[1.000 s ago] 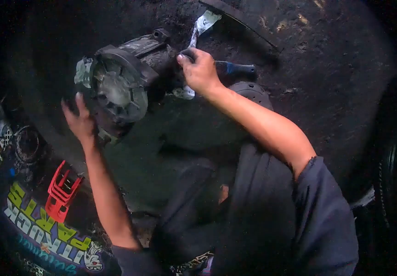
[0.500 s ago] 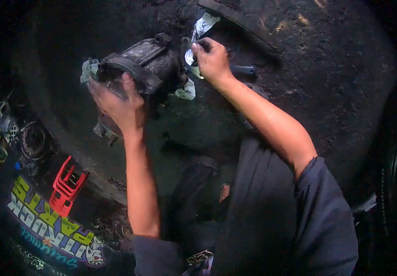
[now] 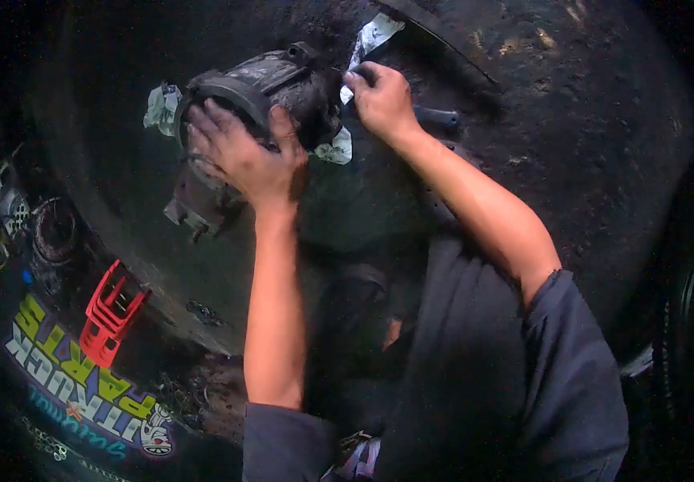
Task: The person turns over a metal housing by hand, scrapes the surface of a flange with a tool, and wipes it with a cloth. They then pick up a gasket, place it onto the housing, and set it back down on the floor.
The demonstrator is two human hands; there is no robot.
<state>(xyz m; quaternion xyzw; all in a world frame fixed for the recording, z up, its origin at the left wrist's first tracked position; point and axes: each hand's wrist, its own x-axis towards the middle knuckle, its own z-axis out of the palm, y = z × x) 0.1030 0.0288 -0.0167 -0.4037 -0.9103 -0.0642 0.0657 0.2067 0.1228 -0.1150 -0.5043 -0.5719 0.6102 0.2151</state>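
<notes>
A grimy dark metal housing (image 3: 271, 76) with a round flanged face lies on a black, oily surface. My left hand (image 3: 238, 157) lies spread over the round face, fingers wrapped on its rim. My right hand (image 3: 381, 100) is closed at the housing's rear end, on what looks like a tool with a blue handle (image 3: 437, 117) that sticks out to the right. Whether it grips the tool or the housing is hard to tell. Pale rags (image 3: 373, 34) lie behind and under the housing.
A red plastic piece (image 3: 108, 315) lies at lower left on a dark mat with yellow lettering (image 3: 74, 377). A dark round part (image 3: 54, 230) sits at the left. A metal strip (image 3: 443, 40) runs along the upper right. My dark clothing fills the lower middle.
My left hand came from the housing's lower left edge up onto its round face. The housing turned and shifted slightly up and right. My right hand stayed at its rear.
</notes>
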